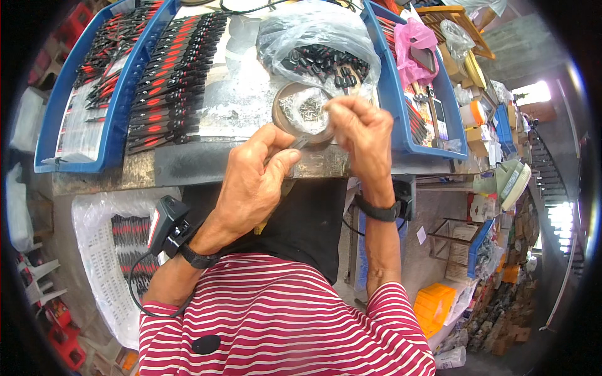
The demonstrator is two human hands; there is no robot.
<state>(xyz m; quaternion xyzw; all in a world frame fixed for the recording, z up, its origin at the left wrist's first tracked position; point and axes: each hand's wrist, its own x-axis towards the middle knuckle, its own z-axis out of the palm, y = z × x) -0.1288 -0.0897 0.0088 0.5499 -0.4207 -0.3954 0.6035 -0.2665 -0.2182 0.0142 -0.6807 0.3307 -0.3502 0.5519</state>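
Observation:
My left hand point(254, 172) is closed near the table's front edge, with a small dark grey piece point(301, 143) pinched between thumb and forefinger. Above the right side of a round brown dish point(278, 116), my right hand point(364, 128) has its thumb and fingertips pressed together. Whatever they hold is too small to make out. Clear plastic lines the dish, and small silvery metal pins point(307, 109) lie in it. Just behind the dish, an open clear plastic bag point(313, 28) holds many small black parts point(326, 61).
Red-and-black slim tools point(169, 81) lie in a long stack at left, beside a blue tray point(116, 119) of similar ones. Another blue tray point(392, 119) at right carries a pink bag point(414, 53) and a phone. Below left stands a white basket point(94, 250).

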